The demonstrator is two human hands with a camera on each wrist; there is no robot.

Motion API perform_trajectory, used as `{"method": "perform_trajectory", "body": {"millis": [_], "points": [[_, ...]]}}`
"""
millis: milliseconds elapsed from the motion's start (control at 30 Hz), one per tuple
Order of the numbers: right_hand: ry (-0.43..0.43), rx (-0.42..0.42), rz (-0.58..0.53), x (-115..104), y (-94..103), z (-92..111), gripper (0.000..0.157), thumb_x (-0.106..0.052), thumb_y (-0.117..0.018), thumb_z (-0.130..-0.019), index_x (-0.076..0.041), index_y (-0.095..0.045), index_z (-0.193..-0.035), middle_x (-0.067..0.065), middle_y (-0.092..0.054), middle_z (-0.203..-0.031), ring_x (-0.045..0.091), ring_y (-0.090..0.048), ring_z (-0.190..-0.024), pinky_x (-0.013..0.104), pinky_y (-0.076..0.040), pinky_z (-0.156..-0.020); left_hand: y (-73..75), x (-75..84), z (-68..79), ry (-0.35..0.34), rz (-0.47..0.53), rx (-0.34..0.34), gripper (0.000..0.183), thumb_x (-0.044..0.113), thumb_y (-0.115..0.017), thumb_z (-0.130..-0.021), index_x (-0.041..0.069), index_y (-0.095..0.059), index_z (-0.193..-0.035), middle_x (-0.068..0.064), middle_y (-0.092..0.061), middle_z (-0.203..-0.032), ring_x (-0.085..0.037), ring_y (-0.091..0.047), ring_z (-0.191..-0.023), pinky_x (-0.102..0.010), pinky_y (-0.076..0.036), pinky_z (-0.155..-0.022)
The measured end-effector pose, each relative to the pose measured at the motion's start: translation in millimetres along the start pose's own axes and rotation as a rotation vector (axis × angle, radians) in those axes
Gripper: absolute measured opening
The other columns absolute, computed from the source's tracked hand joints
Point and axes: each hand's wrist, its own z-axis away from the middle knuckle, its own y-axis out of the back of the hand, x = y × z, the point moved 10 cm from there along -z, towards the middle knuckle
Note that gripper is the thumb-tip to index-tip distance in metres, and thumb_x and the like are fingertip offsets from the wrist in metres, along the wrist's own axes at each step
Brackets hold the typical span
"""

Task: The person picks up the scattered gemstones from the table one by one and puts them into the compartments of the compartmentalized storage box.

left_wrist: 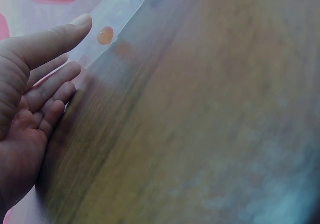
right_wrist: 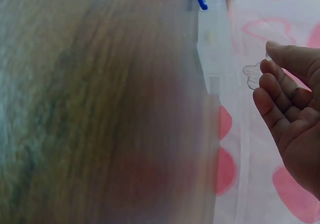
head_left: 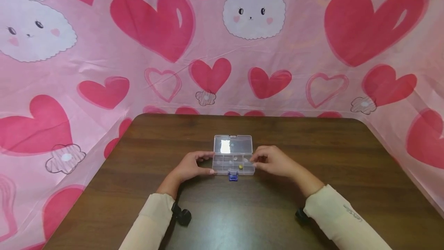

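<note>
A clear plastic compartment box (head_left: 225,168) stands on the table, its lid (head_left: 241,144) raised at the back and its blue latch (head_left: 233,176) at the front. Inside are a yellow piece (head_left: 241,166) and several small whitish ones. Through the wall in the left wrist view shows a round orange piece (left_wrist: 105,36). My left hand (head_left: 190,166) rests its fingertips and fairly straight thumb against the box's left end. At the right end, my right hand (head_left: 275,160) pinches a small whitish piece (right_wrist: 268,57) between thumb and index finger; most of it is hidden.
The brown wooden table (head_left: 236,215) ends at a pink cloth backdrop (head_left: 298,49) with hearts and rabbits. A black wrist camera (head_left: 182,216) sits at the left cuff, another (head_left: 301,215) at the right.
</note>
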Motion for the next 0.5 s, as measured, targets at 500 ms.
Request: {"method": "perform_trajectory", "body": {"millis": [500], "points": [[0.028,-0.047,0.089,2,-17.4,-7,0.009,-0.003,-0.076,-0.083,-0.009,-0.075,-0.090,-0.005,-0.067,-0.090,0.008,-0.056,-0.077,0.028,-0.051,-0.071,-0.6,5.0,0.9,-0.001,0.017,-0.008,0.060,0.026,-0.087,-0.074,0.010,-0.065,-0.127,-0.004,-0.065,-0.120,-0.025,-0.056,-0.109,-0.047,-0.043,-0.099]]}}
